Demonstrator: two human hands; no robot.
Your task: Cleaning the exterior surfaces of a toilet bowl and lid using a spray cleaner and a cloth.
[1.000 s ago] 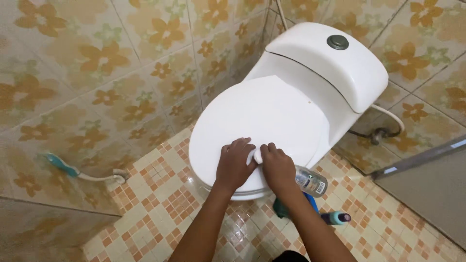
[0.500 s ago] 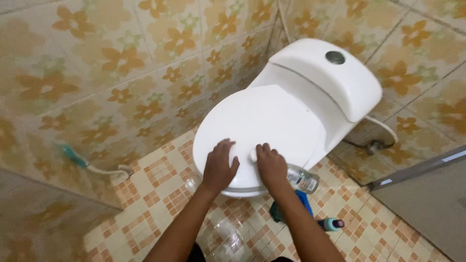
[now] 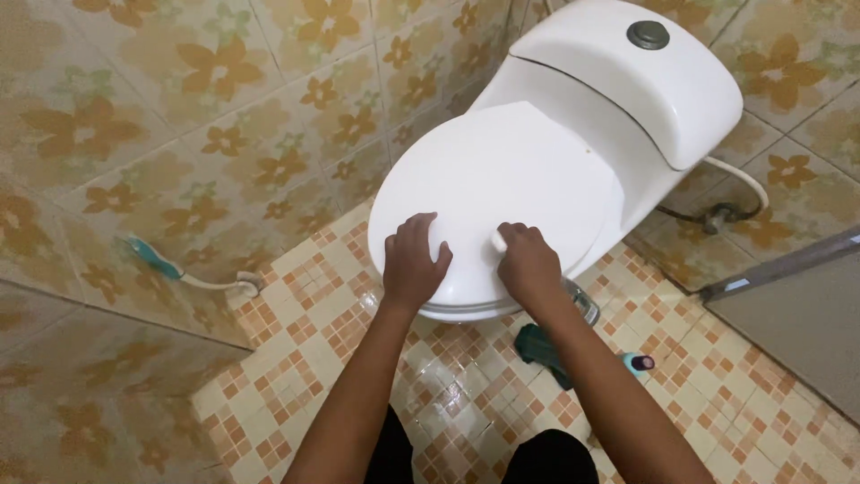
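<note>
both hands on the closed toilet lid (image 3: 502, 170), right hand (image 3: 528, 263) gripping a white pad (image 3: 499, 238).

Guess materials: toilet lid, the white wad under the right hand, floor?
Toilet lid: looks like smooth white plastic, semi-gloss, thin flat edge. White wad under the right hand: soft, matte, crumpled, likely tissue or cloth; mostly hidden. Floor: glazed ceramic tile, with grout lines and wet-looking glare.
</note>
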